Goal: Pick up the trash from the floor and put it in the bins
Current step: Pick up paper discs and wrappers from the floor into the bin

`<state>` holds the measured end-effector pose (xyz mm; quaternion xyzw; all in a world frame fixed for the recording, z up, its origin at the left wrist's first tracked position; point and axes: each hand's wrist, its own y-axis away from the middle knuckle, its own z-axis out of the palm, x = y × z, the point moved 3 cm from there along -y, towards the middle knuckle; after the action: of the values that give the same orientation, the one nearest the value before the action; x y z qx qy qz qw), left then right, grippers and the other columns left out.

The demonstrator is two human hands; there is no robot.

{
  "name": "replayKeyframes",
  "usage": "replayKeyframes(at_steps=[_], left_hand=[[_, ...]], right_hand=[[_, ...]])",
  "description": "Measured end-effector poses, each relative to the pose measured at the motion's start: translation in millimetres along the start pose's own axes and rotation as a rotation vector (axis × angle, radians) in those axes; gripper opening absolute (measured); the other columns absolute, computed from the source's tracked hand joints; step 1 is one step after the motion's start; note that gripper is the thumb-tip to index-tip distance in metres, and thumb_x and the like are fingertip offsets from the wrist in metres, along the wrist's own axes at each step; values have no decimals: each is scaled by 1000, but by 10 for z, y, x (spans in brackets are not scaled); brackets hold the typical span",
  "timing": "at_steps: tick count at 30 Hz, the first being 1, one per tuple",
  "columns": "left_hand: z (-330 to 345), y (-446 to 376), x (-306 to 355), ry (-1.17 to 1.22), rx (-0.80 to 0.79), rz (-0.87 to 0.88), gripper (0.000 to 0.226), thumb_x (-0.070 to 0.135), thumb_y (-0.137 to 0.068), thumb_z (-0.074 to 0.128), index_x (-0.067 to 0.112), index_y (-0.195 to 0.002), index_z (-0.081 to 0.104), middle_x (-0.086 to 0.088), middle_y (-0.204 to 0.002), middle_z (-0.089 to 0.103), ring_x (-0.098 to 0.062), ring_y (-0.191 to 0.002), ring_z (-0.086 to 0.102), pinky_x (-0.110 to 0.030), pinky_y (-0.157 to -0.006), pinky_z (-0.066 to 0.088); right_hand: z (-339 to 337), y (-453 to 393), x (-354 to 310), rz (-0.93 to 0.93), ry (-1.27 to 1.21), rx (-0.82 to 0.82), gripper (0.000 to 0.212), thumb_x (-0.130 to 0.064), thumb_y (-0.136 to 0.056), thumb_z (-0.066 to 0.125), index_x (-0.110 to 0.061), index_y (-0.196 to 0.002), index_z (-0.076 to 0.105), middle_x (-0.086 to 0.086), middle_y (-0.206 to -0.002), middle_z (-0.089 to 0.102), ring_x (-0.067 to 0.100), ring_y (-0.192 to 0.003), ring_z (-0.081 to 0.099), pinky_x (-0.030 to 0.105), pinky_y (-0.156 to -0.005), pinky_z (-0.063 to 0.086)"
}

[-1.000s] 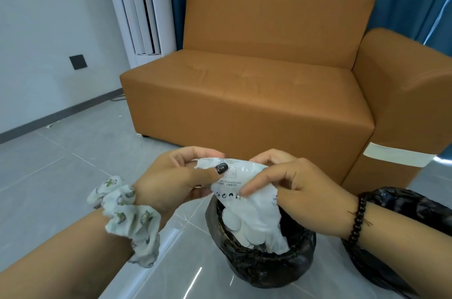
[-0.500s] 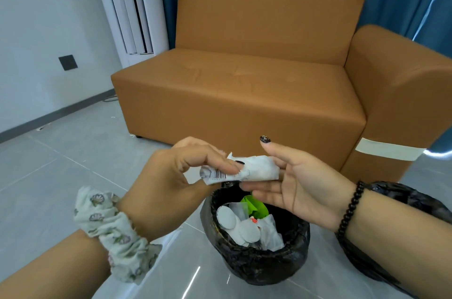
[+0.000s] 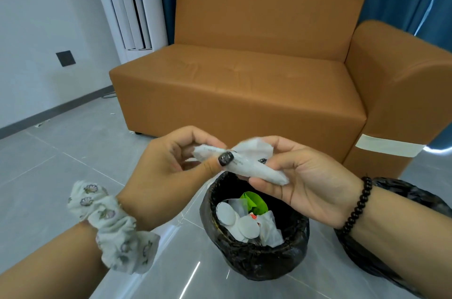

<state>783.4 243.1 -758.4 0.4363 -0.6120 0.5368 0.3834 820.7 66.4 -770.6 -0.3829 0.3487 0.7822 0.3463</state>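
Since half a second back, the crumpled white plastic wrapper [image 3: 241, 164] has gone from a flat folded wad to a tighter roll, and the right hand [image 3: 303, 181] has curled in around its far end instead of lying flat under it. The left hand [image 3: 171, 166] pinches the near end, thumb on top with the dark painted nail showing. So both hands have hold of it, fingers bent round it, neither one loose.

The roll's long axis runs left to right between the hands, tilting down toward the right. It's hanging pretty much straight above the small round bin with the black bag liner [image 3: 254, 262], which already holds white scraps and something green. Looks to me like letting go drops it right in.
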Motion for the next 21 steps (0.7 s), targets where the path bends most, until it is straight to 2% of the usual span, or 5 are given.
replayKeyframes(at_steps=[4,6,9,14,21], left_hand=[[-53,-41,-111,98,165,-193,19,21,-61,70,9,-75,67,-8,-77,71,-17,-68,66,-28,-67,59],[-92,-55,-146,134,214,-253,18,23,-58,70,11,-71,68,-11,-81,69,-16,-66,66,-26,-62,58],[-142,-86,-193,95,198,-292,15,16,-65,72,5,-72,66,-21,-86,67,-17,-63,66,-24,-60,56],[-73,-106,-346,-3,123,-380,8,3,-76,72,3,-73,64,-10,-73,64,-11,-56,64,-21,-57,55],[68,-75,-851,-321,6,-573,27,9,-78,70,18,-103,62,6,-95,64,-13,-80,60,-28,-76,51]], right_hand=[[28,-11,35,-62,34,23,23,8,-82,48,17,-99,62,30,-103,67,28,-79,71,24,-62,59],[42,-10,37,-103,16,27,41,-7,-75,61,20,-105,58,30,-107,66,31,-86,71,24,-67,59],[70,-7,58,-122,84,28,49,-22,-66,70,11,-102,64,23,-103,70,28,-92,70,22,-70,59],[-107,-128,132,-91,319,185,15,-1,-77,69,6,-90,70,20,-97,72,21,-82,71,22,-64,57],[-669,-500,197,-93,885,496,6,-9,-82,71,-13,-78,75,5,-88,70,21,-71,71,31,-64,60]])
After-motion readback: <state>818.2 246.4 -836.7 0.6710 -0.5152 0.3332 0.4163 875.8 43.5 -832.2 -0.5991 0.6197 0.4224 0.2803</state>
